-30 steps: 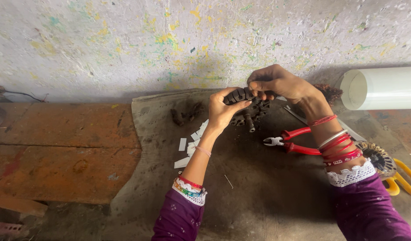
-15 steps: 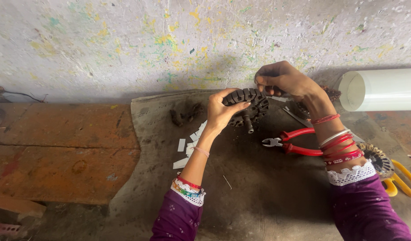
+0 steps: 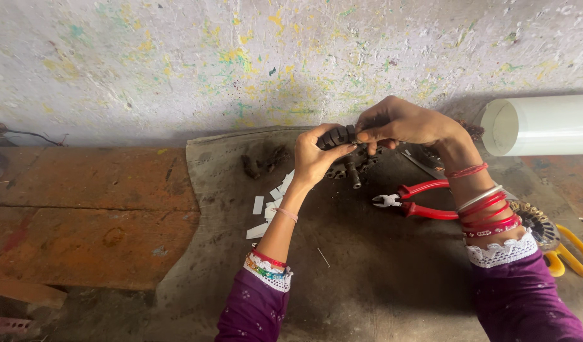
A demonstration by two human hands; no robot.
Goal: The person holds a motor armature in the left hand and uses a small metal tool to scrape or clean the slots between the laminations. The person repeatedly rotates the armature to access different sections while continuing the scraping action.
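Dark slotted core (image 3: 342,136) pinched between both hands (image 3: 313,158) (image 3: 399,120); fingertip grip could slip, dropping it onto red pliers (image 3: 418,199).

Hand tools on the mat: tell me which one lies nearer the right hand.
The red-handled pliers, lying just below the right hand. The yellow-handled tool sits farther off, by the elbow at the frame's right edge.

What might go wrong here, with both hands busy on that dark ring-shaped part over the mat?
The dark ring part is pinched only by fingertips of the left hand and right hand; it might slip onto the grey mat. The red-handled cutters lie just beside the right wrist, so a lowered arm could catch them. The white slips may scatter.
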